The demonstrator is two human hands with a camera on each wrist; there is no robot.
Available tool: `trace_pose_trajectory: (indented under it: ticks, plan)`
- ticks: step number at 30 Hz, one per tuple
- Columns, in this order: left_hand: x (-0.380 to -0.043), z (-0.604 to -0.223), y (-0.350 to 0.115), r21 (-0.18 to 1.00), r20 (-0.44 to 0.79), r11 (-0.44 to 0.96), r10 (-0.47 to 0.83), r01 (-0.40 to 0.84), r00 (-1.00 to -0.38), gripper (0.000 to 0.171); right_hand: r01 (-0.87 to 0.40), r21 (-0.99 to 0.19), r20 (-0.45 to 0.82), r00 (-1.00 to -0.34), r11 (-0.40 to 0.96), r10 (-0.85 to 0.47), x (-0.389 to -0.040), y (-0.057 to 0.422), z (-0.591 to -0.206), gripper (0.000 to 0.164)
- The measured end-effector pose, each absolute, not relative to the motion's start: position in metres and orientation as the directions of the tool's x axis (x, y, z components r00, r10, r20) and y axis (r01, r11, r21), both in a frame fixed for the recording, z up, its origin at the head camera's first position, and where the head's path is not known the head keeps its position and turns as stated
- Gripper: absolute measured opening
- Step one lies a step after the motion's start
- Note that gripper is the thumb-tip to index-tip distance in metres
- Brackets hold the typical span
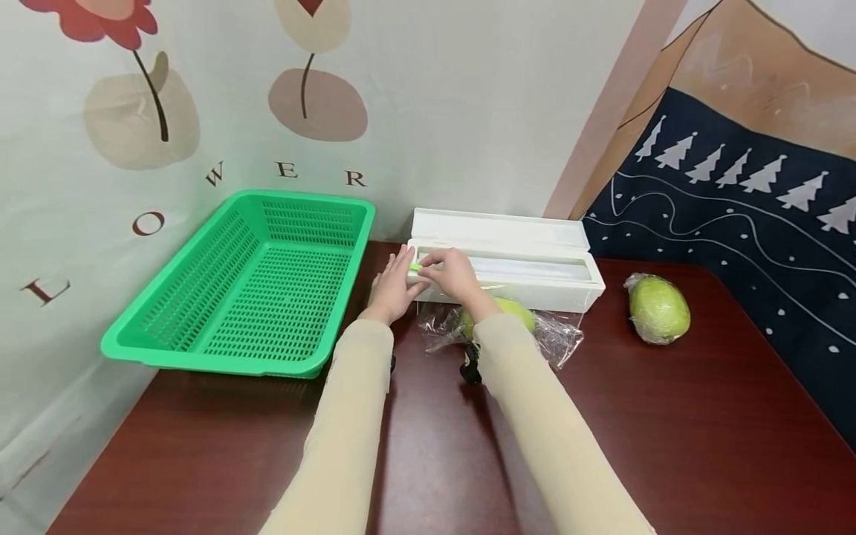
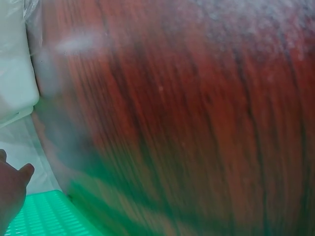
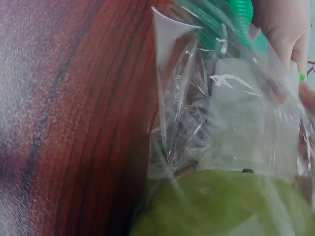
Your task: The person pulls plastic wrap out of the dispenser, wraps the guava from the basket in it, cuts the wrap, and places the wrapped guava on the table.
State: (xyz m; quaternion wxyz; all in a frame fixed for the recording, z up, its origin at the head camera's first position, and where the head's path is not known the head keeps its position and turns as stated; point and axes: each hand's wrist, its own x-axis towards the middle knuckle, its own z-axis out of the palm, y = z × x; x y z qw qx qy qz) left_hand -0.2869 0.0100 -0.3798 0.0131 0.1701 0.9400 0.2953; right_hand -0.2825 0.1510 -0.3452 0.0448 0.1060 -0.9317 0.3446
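Observation:
A white plastic-wrap box (image 1: 508,293) stands at the back of the table with its lid raised and a roll of cling film (image 1: 528,268) inside. My left hand (image 1: 393,288) rests on its left end with the fingers fairly straight. At that same end my right hand (image 1: 455,273) pinches a small green slide cutter (image 1: 416,267) on the box's edge. Clear film (image 3: 182,98) hangs over the front of the box and lies around a green fruit (image 3: 221,206). My right wrist partly hides this fruit in the head view.
On the left a green perforated basket (image 1: 348,297) stands close to my left arm. A second green fruit (image 1: 658,310), wrapped in film, lies on the right of the dark red table (image 1: 441,461). Printed cloth (image 1: 468,111) hangs behind the box.

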Motion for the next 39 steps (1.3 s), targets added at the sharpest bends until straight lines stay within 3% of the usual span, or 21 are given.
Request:
trace_pose_trajectory:
  ticks: [39]
  plan:
    - [-0.2891,-0.3832,0.0098,0.56,0.082,0.766,0.329,0.317,-0.941,0.075,-0.323,-0.566,0.28,-0.941,0.758,-0.191,-0.2812,0.1547,-0.3507,0.019]
